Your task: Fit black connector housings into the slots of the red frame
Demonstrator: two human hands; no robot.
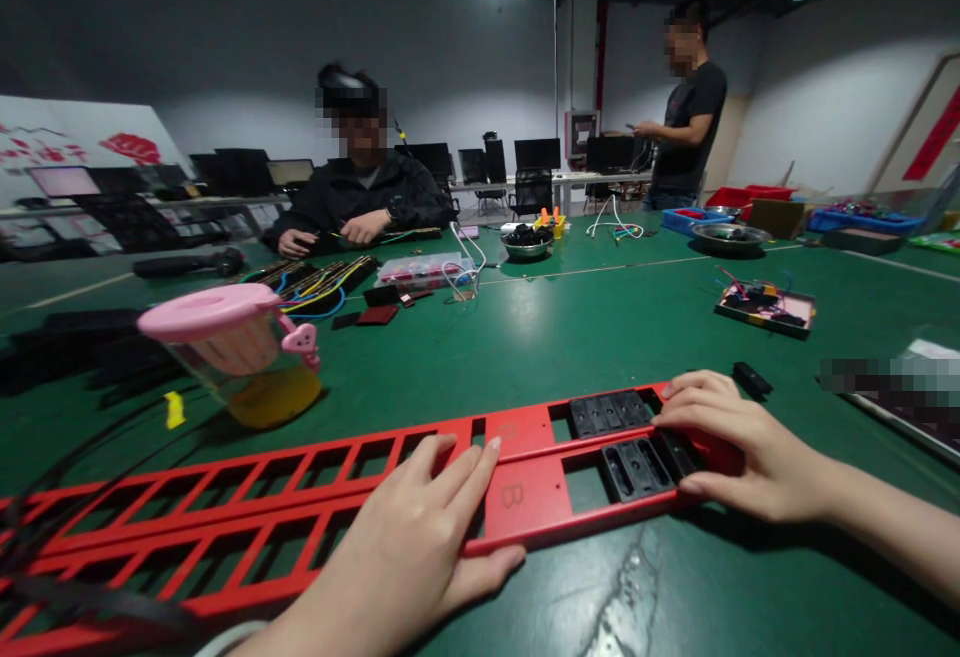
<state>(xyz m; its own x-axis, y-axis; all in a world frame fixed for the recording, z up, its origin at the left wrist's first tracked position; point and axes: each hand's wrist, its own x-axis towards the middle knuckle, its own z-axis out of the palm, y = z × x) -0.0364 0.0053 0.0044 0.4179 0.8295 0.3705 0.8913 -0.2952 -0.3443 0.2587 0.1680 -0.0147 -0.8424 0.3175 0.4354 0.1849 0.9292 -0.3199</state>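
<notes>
As we look down at the green table [525, 357], everything is placed from the red slotted tray:

Red slotted tray [517, 482]: a long frame lying flat just in front of us, its long axis running from low at our left up to the right; most slots are bare.

Left hand [420, 547]: we rest it palm down on the tray's near rail around the middle, fingers spread and flat, thumb along the near edge, pinching nothing.

Right hand [735, 447]: we lay it over the tray's right end, fingers loosely spread and pressing down; it is the hand nearer the filled slots.

Black inserts [634, 442]: seated in the two slots at the tray's right end, touching our right fingertips.

Loose black part [751, 379]: on the table just beyond the tray's right end.

Pink-lidded jug [240, 357]: behind the tray's left half, holding yellow liquid at the bottom.

Metal bowl [526, 242]: far behind the tray, with dark pieces inside.

Small flat tray [765, 307]: beyond the right end, carrying wires and small parts.

Seated person [360, 187]: across the table, hands on cables.
</notes>
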